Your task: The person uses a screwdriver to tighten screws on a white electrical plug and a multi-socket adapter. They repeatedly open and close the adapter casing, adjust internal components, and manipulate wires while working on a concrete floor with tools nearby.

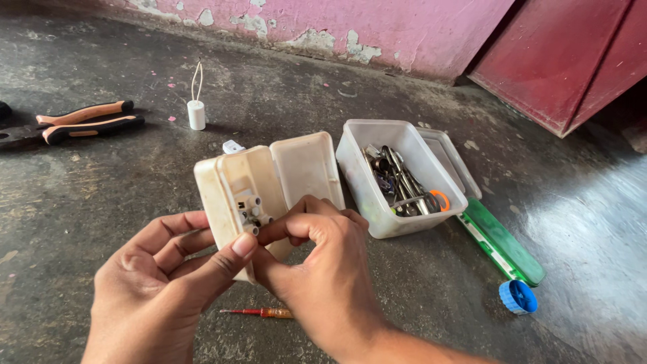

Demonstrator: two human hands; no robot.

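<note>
Head view, looking down at a bare concrete floor (101, 202): a person's two hands work at a cream plastic box (269, 182) held up just above the ground. The left hand (158, 290) grips the box from below, thumb pressed against its lower edge. The right hand (323, 269) curls over the open side, fingertips pinched at a small white terminal block (251, 210) seated inside the shell. The box's other half stands open beside it like a lid.

Just to the right on the floor sits a clear plastic tub (360, 182), its lid (455, 158) lying under and behind it. The tub holds a tangle of metal bits and tools, with an orange ring (441, 200) at the near corner.

A green tool (505, 246) lies beside the tub, a blue bottle cap (517, 296) near its end. A red-handled screwdriver (259, 313) lies under the hands. Orange-and-black pliers (81, 121) rest far left, near a small white capacitor (196, 113) with two wires, before a peeling pink wall (377, 27).
</note>
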